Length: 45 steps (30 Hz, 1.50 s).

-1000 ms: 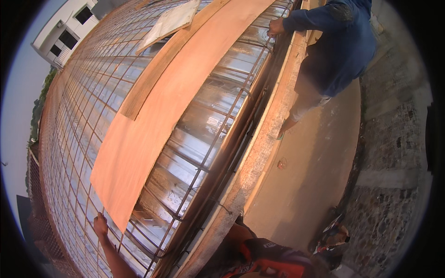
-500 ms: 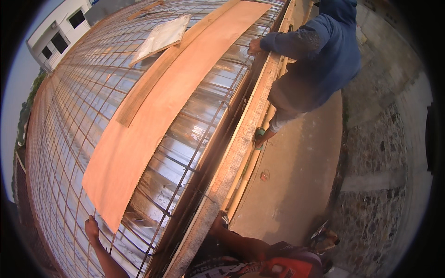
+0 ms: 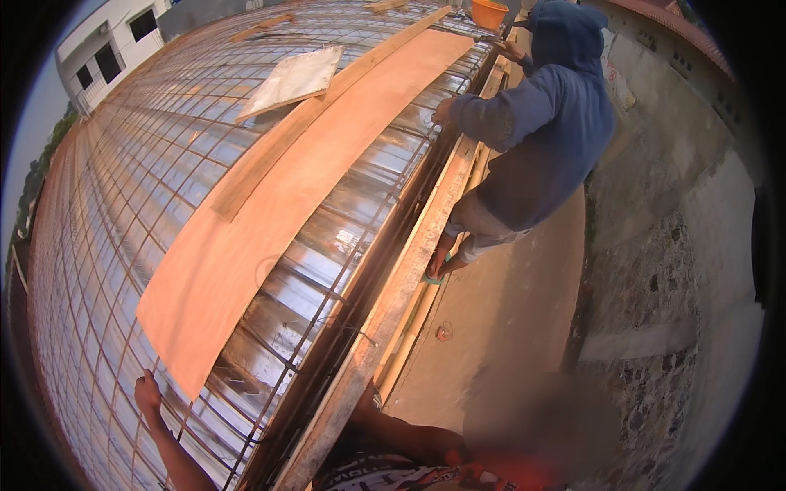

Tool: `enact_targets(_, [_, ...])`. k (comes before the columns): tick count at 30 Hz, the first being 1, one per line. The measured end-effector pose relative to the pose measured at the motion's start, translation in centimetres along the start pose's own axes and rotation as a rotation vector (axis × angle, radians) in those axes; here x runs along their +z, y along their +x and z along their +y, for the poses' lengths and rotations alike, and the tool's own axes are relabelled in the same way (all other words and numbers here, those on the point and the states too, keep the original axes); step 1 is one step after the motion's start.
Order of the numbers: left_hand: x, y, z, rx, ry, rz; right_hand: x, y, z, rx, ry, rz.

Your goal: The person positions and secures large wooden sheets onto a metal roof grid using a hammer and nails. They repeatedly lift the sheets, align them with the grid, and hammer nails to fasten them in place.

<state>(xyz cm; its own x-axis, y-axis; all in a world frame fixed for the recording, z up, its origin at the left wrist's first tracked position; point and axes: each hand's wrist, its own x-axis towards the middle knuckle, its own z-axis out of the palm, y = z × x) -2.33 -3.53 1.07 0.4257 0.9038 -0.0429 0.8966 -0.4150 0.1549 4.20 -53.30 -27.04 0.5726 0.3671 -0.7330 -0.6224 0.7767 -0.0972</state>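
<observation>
My left hand [image 3: 147, 393] is closed on the rebar mesh [image 3: 106, 270] at lower left, just left of the near end of a long pink plywood strip [image 3: 295, 213]. A narrow board [image 3: 270, 164] lies along the strip's left side, with a short pale board [image 3: 291, 78] beside it. My right forearm [image 3: 409, 434] reaches toward the rough timber edge beam [image 3: 409, 286]; its hand [image 3: 364, 405] is mostly hidden, so I cannot tell what it holds. The mesh lies over shiny corrugated metal decking.
A co-worker [image 3: 548, 147] in a blue hoodie stands on bamboo poles [image 3: 409, 344] outside the edge, hands at the mesh. An orange bucket [image 3: 489, 15] is at the far end. Below right lie a concrete surface [image 3: 508, 295] and stone wall [image 3: 647, 352]; a white building [image 3: 106, 57] is upper left.
The view has shifted, bringing the orange bucket and a red roof into sight. The co-worker appears further left, with a second hand now visible. My left hand stays on the mesh.
</observation>
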Motion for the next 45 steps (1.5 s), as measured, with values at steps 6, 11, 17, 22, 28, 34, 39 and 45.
enact_targets(6, [0.0, -0.9, -1.6, -0.005, 0.063, 0.010, 6.7, -5.6, -2.5, 0.106, -0.063, 0.123])
enact_targets(11, [-1.5, -1.4, 1.5, 0.034, 0.097, -0.065, 0.6, -1.3, 0.3, -0.111, 0.022, -0.146])
enact_targets(17, [-2.4, -2.6, 1.2, 0.065, 0.067, -0.090, 4.0, -3.5, 0.0, -0.142, 0.009, -0.283])
enact_targets(22, [-3.9, -2.9, 1.4, 0.106, 0.040, -0.164, 1.3, -1.0, 0.9, -0.126, 0.023, -0.368])
enact_targets(28, [-5.0, -3.2, -0.3, 0.138, 0.023, -0.200, -3.2, 2.9, 1.0, -0.013, -0.324, -0.033])
enact_targets(34, [-3.8, -2.3, 2.1, 0.327, -0.006, -0.308, -8.8, 3.0, -3.0, -0.138, -0.515, -0.069])
enact_targets(39, [-5.0, -2.9, 0.3, 0.302, -0.033, -0.364, -4.1, -0.5, -0.6, -0.065, -0.585, -0.123])
enact_targets(45, [-3.0, -0.8, -0.2, 0.312, -0.036, -0.271, 0.3, -5.1, -1.3, -0.033, -0.769, 0.076])
